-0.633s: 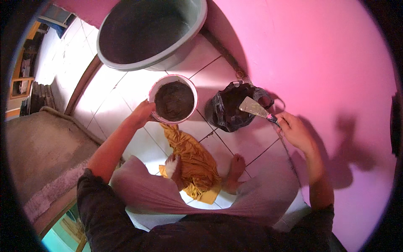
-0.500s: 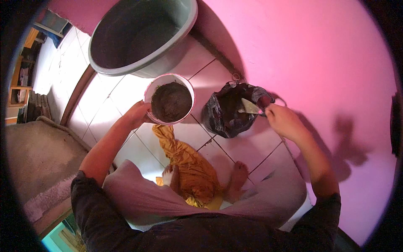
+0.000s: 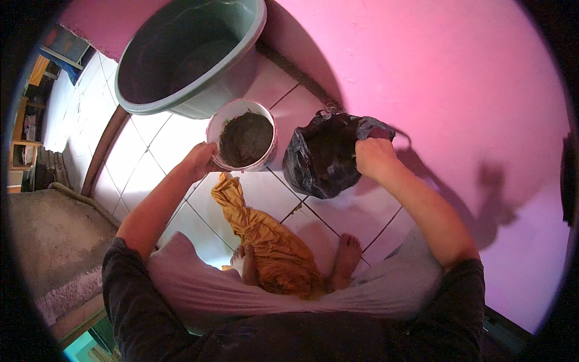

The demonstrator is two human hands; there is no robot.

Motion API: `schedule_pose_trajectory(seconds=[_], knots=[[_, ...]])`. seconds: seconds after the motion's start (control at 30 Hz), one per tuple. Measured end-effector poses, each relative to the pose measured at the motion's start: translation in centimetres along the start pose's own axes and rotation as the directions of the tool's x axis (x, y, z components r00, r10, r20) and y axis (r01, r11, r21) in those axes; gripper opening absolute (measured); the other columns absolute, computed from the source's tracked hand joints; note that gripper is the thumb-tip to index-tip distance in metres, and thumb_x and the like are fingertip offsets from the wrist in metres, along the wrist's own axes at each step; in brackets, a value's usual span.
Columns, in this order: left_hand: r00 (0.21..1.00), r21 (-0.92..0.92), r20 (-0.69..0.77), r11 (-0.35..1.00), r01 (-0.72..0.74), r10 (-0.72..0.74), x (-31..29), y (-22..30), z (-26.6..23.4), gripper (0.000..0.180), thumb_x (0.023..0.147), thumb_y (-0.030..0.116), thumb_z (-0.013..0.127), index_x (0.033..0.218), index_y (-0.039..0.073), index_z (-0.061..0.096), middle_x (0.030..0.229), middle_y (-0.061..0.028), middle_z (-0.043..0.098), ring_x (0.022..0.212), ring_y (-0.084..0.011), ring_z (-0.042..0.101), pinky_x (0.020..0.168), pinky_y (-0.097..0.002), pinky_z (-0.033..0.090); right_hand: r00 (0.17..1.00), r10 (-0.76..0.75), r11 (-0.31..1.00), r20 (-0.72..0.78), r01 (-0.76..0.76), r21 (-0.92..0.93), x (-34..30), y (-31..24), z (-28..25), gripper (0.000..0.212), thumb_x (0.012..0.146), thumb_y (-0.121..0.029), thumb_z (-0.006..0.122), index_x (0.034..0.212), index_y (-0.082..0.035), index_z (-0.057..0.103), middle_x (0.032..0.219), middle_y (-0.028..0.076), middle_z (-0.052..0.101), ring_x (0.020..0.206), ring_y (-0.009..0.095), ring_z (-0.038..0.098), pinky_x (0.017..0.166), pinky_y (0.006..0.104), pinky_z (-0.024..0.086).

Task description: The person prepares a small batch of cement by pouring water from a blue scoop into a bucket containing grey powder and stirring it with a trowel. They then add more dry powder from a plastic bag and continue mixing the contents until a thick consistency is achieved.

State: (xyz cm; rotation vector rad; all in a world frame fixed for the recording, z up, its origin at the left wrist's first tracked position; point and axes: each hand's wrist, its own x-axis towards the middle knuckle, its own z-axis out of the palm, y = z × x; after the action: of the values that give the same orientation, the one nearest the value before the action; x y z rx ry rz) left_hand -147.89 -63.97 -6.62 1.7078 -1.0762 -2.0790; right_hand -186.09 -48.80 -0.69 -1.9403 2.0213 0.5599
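Observation:
My left hand grips the rim of a small white bucket, which holds a dark grey, wet-looking paste. To its right stands a crumpled black plastic bag, its mouth wide and its inside dark. My right hand is closed in a fist over the bag's right rim. The putty knife it held in the earlier frame is hidden now, its blade out of sight at the dark opening. An orange-brown cloth lies on the floor between my feet, below the bucket.
A large grey-green tub stands beyond the bucket. The pink wall rises close on the right, next to the bag. White tiles cover the floor. A rough, brownish raised slab sits at the left.
My right hand has moved left and slightly down over the bag, and the putty knife's pale blade has gone from sight. The bucket has tilted a little in my left hand.

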Motion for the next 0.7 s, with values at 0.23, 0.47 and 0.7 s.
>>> schedule_pose_trajectory(seconds=[0.23, 0.47, 0.7], knots=[[0.990, 0.793, -0.128, 0.606, 0.065, 0.061, -5.8, 1.6, 0.5, 0.073, 0.092, 0.059, 0.044, 0.107, -0.011, 0.057, 0.090, -0.0245, 0.067, 0.085, -0.0362, 0.069, 0.079, -0.0442, 0.057, 0.997, -0.051, 0.997, -0.060, 0.047, -0.061, -1.6, -0.6, 0.4, 0.018, 0.079, -0.013, 0.056, 0.085, -0.005, 0.071, 0.082, 0.014, 0.071, 0.080, 0.028, 0.071, 0.068, 0.0390, 0.056], [0.916, 0.813, 0.277, 0.438, -0.385, 0.291, -11.1, 0.8, 13.1, 0.073, 0.083, 0.069, 0.056, 0.083, -0.004, 0.056, 0.075, -0.0200, 0.060, 0.072, -0.0334, 0.063, 0.068, -0.0413, 0.050, 0.992, -0.107, 0.992, -0.070, 0.102, -0.073, 0.3, -0.6, 2.5, 0.014, 0.078, -0.014, 0.059, 0.079, -0.005, 0.069, 0.077, 0.015, 0.069, 0.075, 0.030, 0.069, 0.065, 0.0398, 0.055], [0.731, 0.670, 0.214, 0.448, -0.593, 0.648, -5.6, -0.5, 18.2, 0.047, 0.087, 0.041, 0.066, 0.089, -0.005, 0.055, 0.080, -0.0182, 0.059, 0.072, -0.0300, 0.061, 0.066, -0.0425, 0.048, 0.997, -0.071, 0.995, -0.037, 0.074, 0.067, -0.6, -0.5, 2.9, 0.024, 0.076, -0.024, 0.066, 0.077, -0.001, 0.072, 0.080, 0.019, 0.069, 0.079, 0.034, 0.069, 0.073, 0.0440, 0.055]])
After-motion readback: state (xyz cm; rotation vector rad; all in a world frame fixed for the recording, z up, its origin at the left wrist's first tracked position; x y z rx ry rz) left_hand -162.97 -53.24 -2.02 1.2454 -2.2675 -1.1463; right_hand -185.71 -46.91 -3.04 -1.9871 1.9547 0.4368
